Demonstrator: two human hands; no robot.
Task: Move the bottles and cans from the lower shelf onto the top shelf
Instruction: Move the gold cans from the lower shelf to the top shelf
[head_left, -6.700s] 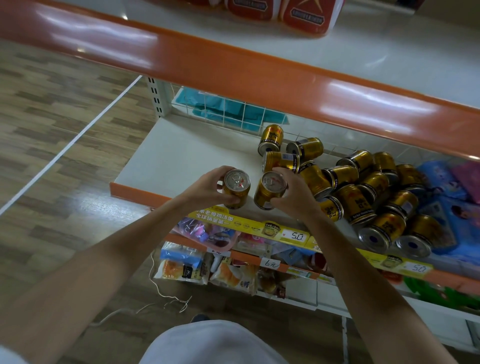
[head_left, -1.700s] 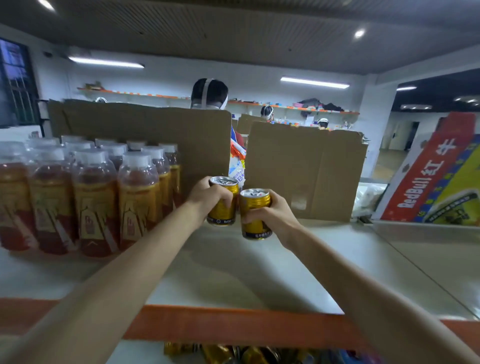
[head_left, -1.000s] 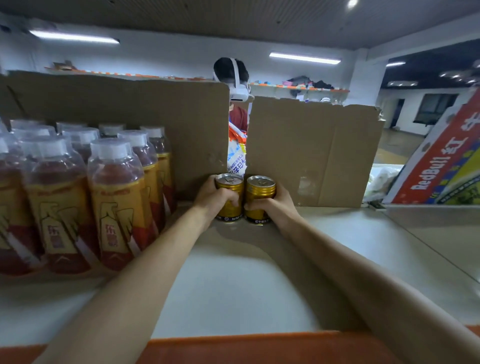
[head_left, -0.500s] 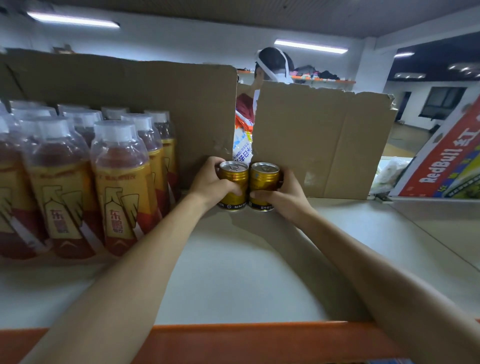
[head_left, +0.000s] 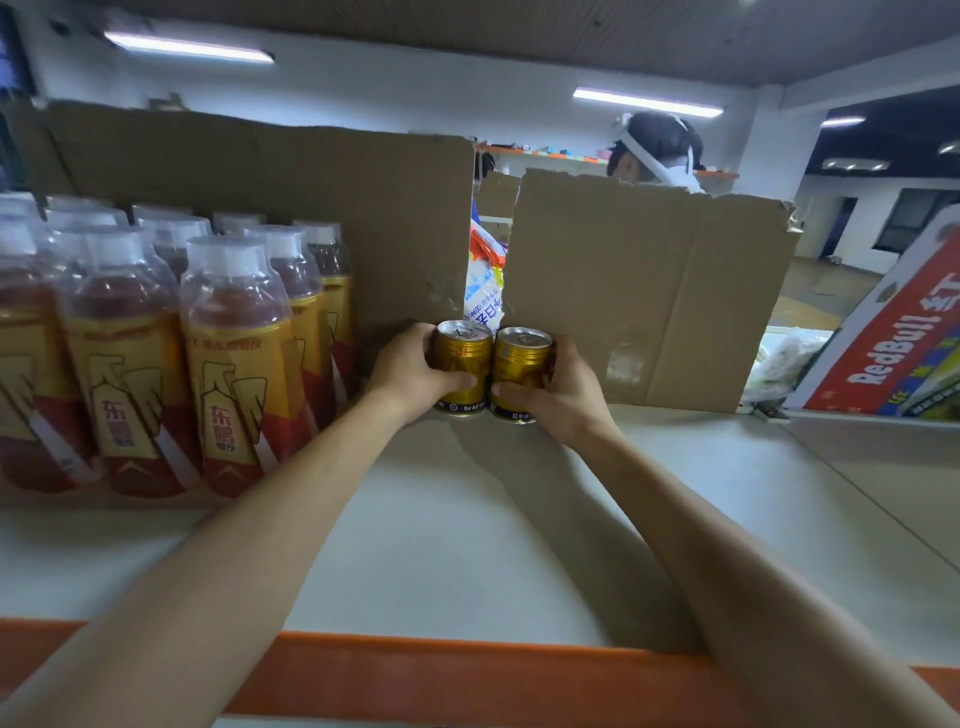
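Two gold cans stand upright and side by side at the back of the white top shelf (head_left: 467, 545), against the cardboard. My left hand (head_left: 410, 371) grips the left can (head_left: 462, 358), its thumb across the can's front. My right hand (head_left: 558, 395) grips the right can (head_left: 522, 364), thumb low on its front. The two cans touch each other. The lower shelf is out of view.
Several plastic bottles (head_left: 234, 358) with gold and red labels fill the shelf's left side. Two cardboard sheets (head_left: 649, 291) stand along the back. A red Red Bull carton (head_left: 893, 353) leans at the right. A person wearing a headset (head_left: 657, 150) stands behind the cardboard. An orange rim (head_left: 467, 675) edges the shelf front.
I lifted the two cans from the lower shelf up to the top shelf and set them down against the cardboard. In the last half second my hands barely moved; the person behind shifted right.
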